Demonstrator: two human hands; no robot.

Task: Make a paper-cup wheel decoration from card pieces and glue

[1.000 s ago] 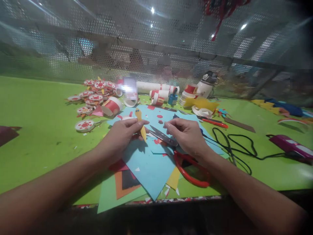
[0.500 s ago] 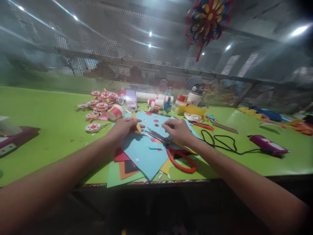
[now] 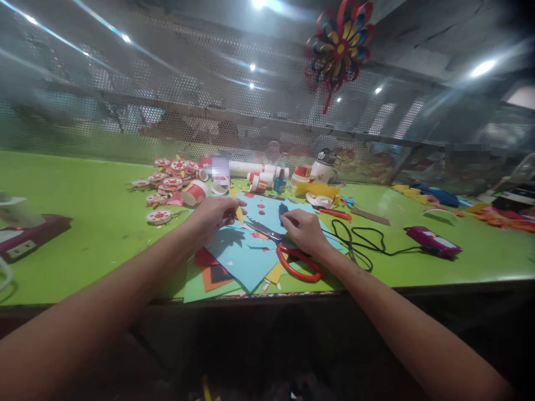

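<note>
My left hand (image 3: 214, 214) is closed in a pinch on a narrow yellow paper cut-out (image 3: 238, 212), held over the light blue paper sheet (image 3: 246, 257). My right hand (image 3: 301, 230) is closed next to it, fingertips pinching something small and dark that I cannot make out. Red-handled scissors (image 3: 292, 262) lie on the sheets just under my right hand, blades pointing left toward my left hand. More coloured sheets, red, orange, black and green, stick out from beneath the blue one.
On the green table (image 3: 83, 234) sit red-and-white paper discs (image 3: 165, 181), cut paper cups (image 3: 195, 192), a white bottle (image 3: 324, 167), a black cable (image 3: 363, 242) and a magenta device (image 3: 434, 240). A paper pinwheel (image 3: 339, 47) hangs above. A perforated screen backs the table.
The view has tilted upward and pulled back, so the hanging pinwheel and table edge appear. Both hands keep their pinches; the right hand has shifted slightly over the scissors.
</note>
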